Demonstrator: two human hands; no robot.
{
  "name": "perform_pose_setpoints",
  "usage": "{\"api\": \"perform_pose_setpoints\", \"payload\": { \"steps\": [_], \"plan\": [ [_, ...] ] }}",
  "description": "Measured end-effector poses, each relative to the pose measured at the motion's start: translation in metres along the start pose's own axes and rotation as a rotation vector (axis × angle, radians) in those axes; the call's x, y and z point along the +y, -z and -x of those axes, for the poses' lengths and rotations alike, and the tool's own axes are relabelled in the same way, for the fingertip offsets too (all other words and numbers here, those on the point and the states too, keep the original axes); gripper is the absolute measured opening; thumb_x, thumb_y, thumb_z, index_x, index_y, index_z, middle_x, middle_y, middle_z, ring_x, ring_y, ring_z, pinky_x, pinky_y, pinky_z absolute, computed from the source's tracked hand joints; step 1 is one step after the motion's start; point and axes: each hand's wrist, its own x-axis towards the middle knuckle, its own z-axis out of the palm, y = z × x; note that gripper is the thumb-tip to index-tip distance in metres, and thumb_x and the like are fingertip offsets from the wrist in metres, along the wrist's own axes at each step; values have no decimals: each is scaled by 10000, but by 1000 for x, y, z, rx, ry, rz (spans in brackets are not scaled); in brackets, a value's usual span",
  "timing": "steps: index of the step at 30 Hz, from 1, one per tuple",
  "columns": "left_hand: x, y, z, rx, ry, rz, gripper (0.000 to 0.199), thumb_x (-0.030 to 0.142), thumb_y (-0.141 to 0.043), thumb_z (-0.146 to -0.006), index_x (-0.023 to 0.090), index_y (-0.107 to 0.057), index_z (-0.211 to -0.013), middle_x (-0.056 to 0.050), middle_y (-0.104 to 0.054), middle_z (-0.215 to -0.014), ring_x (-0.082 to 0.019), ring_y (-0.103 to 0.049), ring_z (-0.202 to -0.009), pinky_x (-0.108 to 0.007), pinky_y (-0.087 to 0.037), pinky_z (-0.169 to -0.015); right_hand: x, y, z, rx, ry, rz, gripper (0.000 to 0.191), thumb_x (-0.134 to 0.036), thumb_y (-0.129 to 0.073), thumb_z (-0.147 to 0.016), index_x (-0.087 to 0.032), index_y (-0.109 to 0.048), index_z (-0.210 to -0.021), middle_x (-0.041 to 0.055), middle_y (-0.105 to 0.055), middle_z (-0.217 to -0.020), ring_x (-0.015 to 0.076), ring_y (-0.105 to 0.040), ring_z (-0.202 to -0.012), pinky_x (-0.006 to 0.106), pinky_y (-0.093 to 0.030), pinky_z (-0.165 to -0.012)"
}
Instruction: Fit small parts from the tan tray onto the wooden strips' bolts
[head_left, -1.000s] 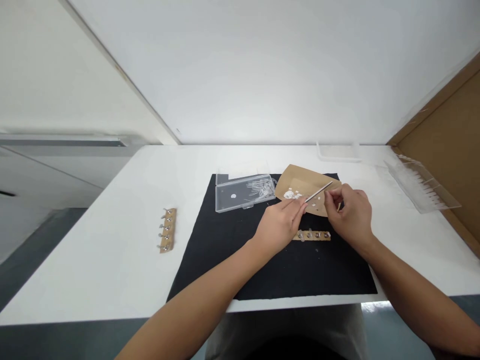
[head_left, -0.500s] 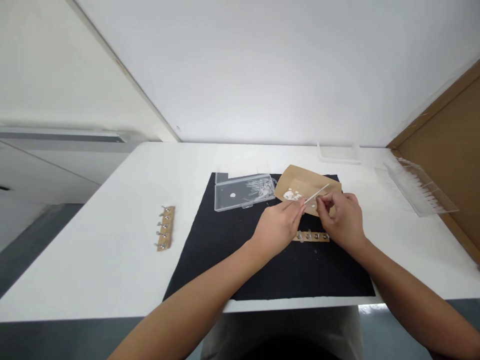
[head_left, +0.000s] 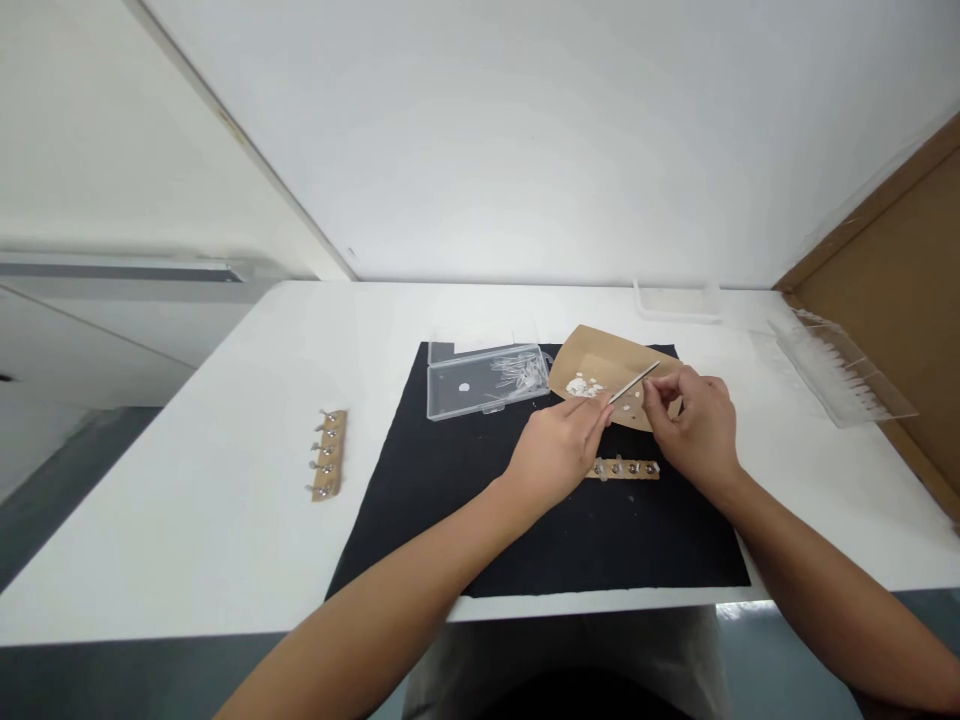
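My left hand [head_left: 559, 445] is closed on a thin pale stick [head_left: 635, 382], whose tip points up and right over a brown paper tray [head_left: 609, 345]. Small white flakes [head_left: 581, 386] lie in the tray. My right hand [head_left: 694, 425] is at the tray's right edge, its thumb and index finger pinched together near the stick; what they hold, if anything, is too small to make out. Below both hands a tan strip with metal pieces [head_left: 625, 469] rests on the black cloth [head_left: 465, 480], its left end near my left wrist.
An open clear plastic box [head_left: 450, 398] with thin clear pieces lies left of the tray. A second tan strip with metal pieces [head_left: 330, 455] is on the white table [head_left: 225, 500] at left. Clear trays [head_left: 679, 304] stand at the back and a clear rack [head_left: 840, 375] at right.
My right hand has moved slightly right and up, away from the stick, uncovering more of the tray. My left hand has stayed nearly in place with the stick.
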Motion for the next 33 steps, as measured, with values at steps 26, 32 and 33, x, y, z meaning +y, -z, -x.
{"api": "perform_pose_setpoints", "payload": {
  "steps": [26, 32, 33],
  "plan": [
    [-4, 14, -4, -1, 206, -321, 285, 284, -556, -1045, 212, -727, -1261, -43, -810, -867, -205, -737, -678, -285, -470, -557, 3, 8, 1, -2, 34, -44, 218, -387, -645, -1003, -237, -643, -845, -11, -707, -727, 190, -656, -676, 367, -480, -782],
    [-6, 21, -8, 19, 215, -395, 240, 235, -576, -1023, 203, -755, -1179, -67, -804, -979, -244, -747, -911, -307, -504, -694, 0, 11, 5, -41, -31, -134, 212, -407, -679, -992, -234, -692, -870, 7, -756, -796, 192, -705, -719, 330, -502, -677],
    [-7, 22, -8, 27, 225, -402, 239, 242, -581, -1022, 208, -756, -1181, -62, -804, -972, -238, -743, -872, -304, -487, -669, 0, 12, 5, -44, -28, -139, 211, -406, -683, -990, -233, -694, -870, 7, -754, -792, 192, -705, -718, 331, -506, -678]
  ]
}}
